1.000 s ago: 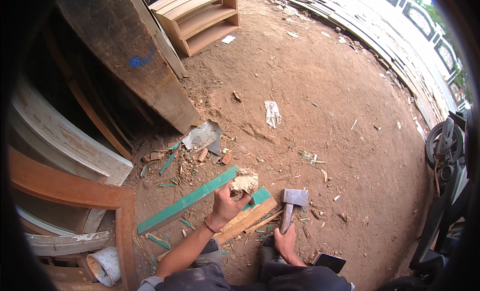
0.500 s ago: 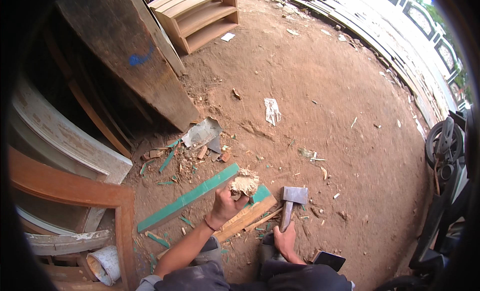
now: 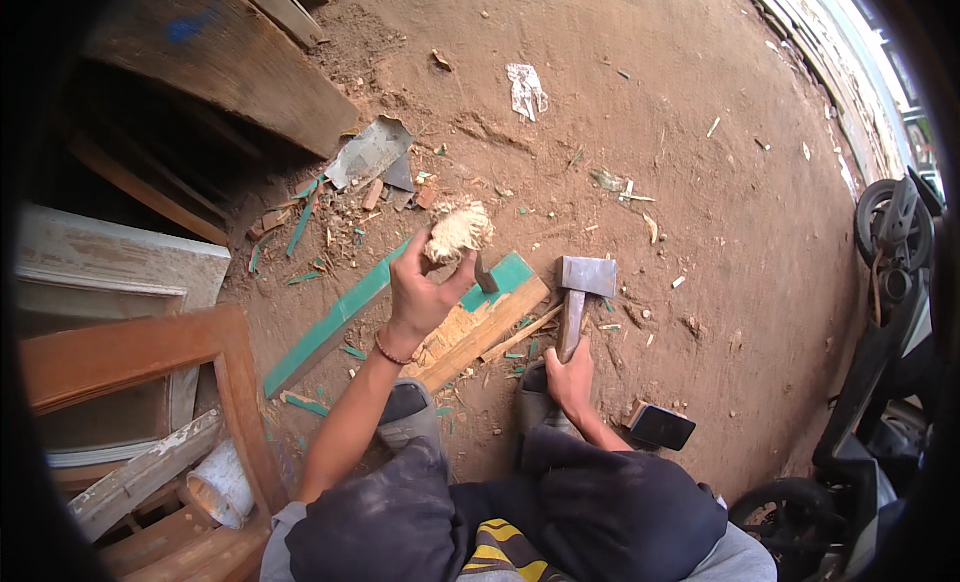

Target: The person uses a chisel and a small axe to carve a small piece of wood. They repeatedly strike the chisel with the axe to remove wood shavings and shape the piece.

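Observation:
My left hand [image 3: 425, 300] is closed round a chisel [image 3: 485, 276]. The pale, frayed top of its handle sticks up out of my fingers, and its dark blade points down at a green-painted wooden beam [image 3: 490, 327]. Part of that beam's upper face is chipped to bare wood; whether the blade touches it, I cannot tell. To the right, my right hand [image 3: 570, 380] grips the wooden handle of a hammer [image 3: 588, 276] with a blocky grey metal head. It is held low, just right of the beam. Another green length of wood [image 3: 335, 327] lies behind my left wrist.
Green and bare chips litter the dirt around the beam. Flat grey scraps [image 3: 370, 152] lie beyond it. Wooden frames [image 3: 230, 352] and a white bucket [image 3: 222, 487] stand at left. A phone [image 3: 662, 427] lies by my right knee, and a motorbike [image 3: 880, 362] stands far right.
The view has tilted down, so more of my legs shows. My left hand has turned and the chisel blade now shows below it. The hammer stays in my right hand.

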`<state>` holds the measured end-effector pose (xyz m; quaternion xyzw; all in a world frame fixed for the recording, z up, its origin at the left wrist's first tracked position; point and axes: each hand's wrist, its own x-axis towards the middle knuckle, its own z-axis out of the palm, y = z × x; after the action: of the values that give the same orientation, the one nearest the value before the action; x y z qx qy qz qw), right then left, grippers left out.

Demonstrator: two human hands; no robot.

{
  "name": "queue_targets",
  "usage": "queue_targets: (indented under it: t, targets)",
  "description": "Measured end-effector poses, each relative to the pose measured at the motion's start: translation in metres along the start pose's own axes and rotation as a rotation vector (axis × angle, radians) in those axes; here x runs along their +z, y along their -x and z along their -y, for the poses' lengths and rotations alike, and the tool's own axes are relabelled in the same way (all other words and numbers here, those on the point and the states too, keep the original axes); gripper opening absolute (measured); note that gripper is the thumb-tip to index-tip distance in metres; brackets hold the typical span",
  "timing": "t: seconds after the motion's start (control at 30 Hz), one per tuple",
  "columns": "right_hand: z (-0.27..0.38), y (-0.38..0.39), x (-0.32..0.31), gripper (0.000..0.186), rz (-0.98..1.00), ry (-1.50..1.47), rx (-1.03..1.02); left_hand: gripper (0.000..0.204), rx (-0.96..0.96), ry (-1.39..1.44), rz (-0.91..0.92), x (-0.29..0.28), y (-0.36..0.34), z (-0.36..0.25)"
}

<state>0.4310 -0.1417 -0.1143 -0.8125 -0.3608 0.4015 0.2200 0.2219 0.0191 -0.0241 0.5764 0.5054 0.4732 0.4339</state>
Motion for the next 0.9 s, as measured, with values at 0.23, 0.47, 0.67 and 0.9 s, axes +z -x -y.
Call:
queue_targets:
  t: [0.23, 0.47, 0.67, 0.9]
  targets:
    - [0.003, -0.006, -0.003, 0.045, 0.051, 0.010, 0.004, 0.023, 0.097, -0.066, -0.055, -0.007, -0.001, 0.029]
    - [0.001, -0.042, -0.014, 0.040, 0.225, -0.284, 0.081, 0.030, 0.056, -0.084, 0.081, -0.016, 0.000, 0.029]
    - [0.007, -0.040, -0.017, 0.042, 0.265, -0.277, 0.104, 0.030, -0.083, 0.077, 0.046, -0.010, -0.007, 0.030]
    - [0.088, -0.028, -0.060, 0.065, 0.219, 0.142, -0.116, 0.029, -0.352, 0.451, -0.033, -0.008, -0.022, -0.004]
